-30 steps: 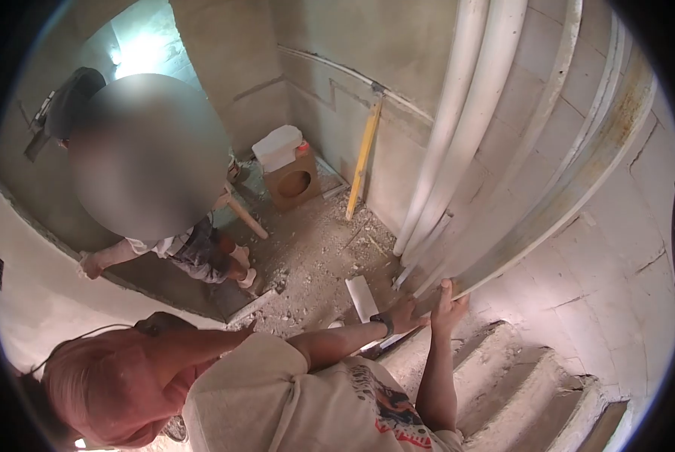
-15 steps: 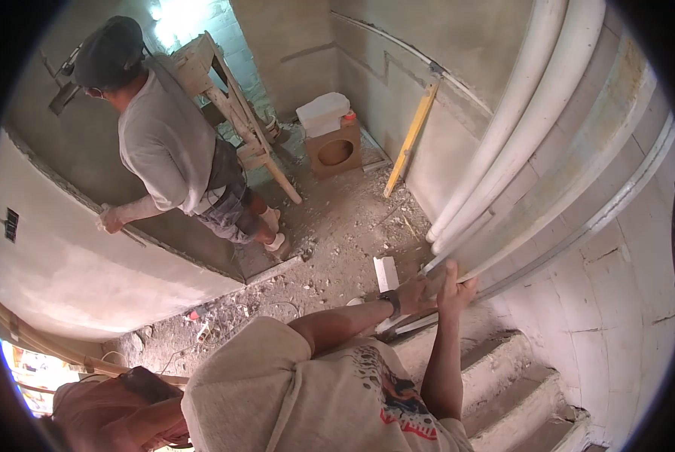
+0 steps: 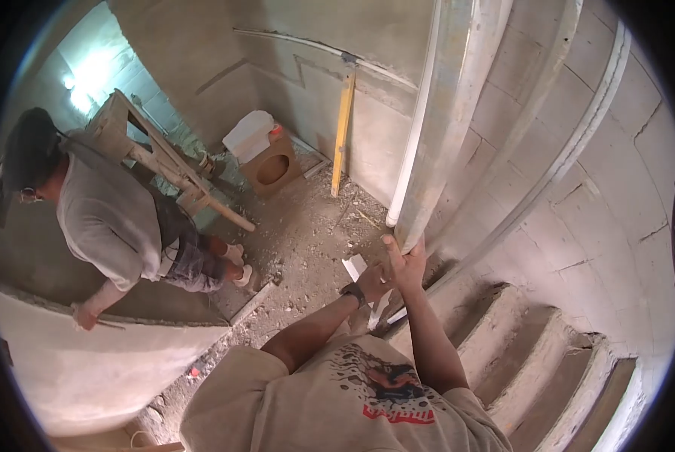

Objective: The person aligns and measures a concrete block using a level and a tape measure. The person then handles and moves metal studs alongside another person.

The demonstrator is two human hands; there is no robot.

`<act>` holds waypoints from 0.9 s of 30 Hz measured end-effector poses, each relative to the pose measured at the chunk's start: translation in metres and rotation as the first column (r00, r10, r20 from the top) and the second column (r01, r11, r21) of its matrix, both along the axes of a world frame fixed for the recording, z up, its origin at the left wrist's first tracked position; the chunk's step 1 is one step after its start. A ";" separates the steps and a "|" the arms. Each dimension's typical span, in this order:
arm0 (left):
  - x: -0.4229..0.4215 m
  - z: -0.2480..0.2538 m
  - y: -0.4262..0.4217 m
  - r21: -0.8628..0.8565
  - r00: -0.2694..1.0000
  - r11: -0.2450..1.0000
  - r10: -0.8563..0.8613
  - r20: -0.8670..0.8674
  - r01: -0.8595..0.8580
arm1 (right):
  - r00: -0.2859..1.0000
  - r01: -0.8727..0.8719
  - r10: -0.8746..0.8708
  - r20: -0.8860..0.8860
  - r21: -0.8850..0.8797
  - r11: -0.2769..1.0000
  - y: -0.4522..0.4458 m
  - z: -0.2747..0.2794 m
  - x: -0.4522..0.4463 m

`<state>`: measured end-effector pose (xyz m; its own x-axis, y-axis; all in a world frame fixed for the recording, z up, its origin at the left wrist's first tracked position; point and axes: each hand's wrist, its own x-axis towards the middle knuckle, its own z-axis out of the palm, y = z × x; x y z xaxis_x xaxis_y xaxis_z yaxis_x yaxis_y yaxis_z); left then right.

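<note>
My right hand (image 3: 407,265) is wrapped around the lower end of a long, flat grey metal straightedge (image 3: 444,113), with the thumb along its left side. The straightedge rises steeply towards the top of the view. Just left of my right wrist, my left hand (image 3: 373,282) has its fingers curled and wears a dark wristwatch (image 3: 354,292). What the left fingers hold, if anything, is hidden. Narrow white strips (image 3: 380,307) show just below that hand. A white block (image 3: 354,265) lies on the rubble floor beyond it. White pipe (image 3: 407,181) stands partly behind the straightedge.
Rough concrete steps (image 3: 496,331) descend at the lower right beside a block wall (image 3: 586,226). At left, a co-worker (image 3: 108,207) stands by a low plastered wall (image 3: 119,361). A wooden trestle (image 3: 164,169), a brown box (image 3: 273,167) and a yellow level (image 3: 343,135) stand farther back.
My view has turned right, so the room sits farther left. The straightedge now stands steeper in my right hand. My left hand is lower, apart from the straightedge.
</note>
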<state>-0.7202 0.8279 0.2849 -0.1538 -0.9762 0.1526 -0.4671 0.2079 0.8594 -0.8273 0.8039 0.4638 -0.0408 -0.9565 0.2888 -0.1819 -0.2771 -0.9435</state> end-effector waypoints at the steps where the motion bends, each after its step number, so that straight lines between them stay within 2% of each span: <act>1: 0.002 0.004 -0.001 0.019 1.000 1.000 -0.017 -0.001 0.017 | 1.000 0.014 -0.014 -0.008 0.014 1.000 -0.001 0.003 0.001; 3: 0.005 0.010 -0.003 0.058 0.999 0.997 -0.043 -0.007 0.043 | 1.000 0.029 -0.028 -0.013 0.033 0.999 -0.001 0.008 0.005; 6: 0.009 0.018 -0.012 0.266 0.980 0.949 -0.191 0.049 0.172 | 0.998 0.056 -0.056 -0.003 0.023 0.998 -0.004 0.013 0.006; 9: 0.005 0.028 -0.018 0.102 0.981 0.976 -0.192 -0.032 0.194 | 0.994 0.101 -0.102 -0.025 -0.035 0.994 -0.011 0.011 0.005; 12: 0.008 0.030 -0.027 0.055 0.961 0.962 -0.269 0.055 0.266 | 0.993 0.106 -0.108 -0.054 -0.031 0.994 -0.018 0.002 0.005; 15: 0.008 0.022 -0.032 0.065 0.969 0.967 -0.247 0.026 0.244 | 0.994 0.102 -0.102 -0.044 0.003 0.995 -0.022 0.002 0.007; 21: 0.011 0.034 -0.043 0.137 0.940 0.945 -0.316 0.132 0.298 | 0.984 0.112 -0.113 -0.140 -0.012 0.994 -0.031 0.002 0.008; 27: 0.016 0.062 -0.039 0.141 0.977 0.968 -0.214 0.015 0.210 | 0.981 0.130 -0.129 -0.148 0.001 0.991 -0.036 0.007 0.013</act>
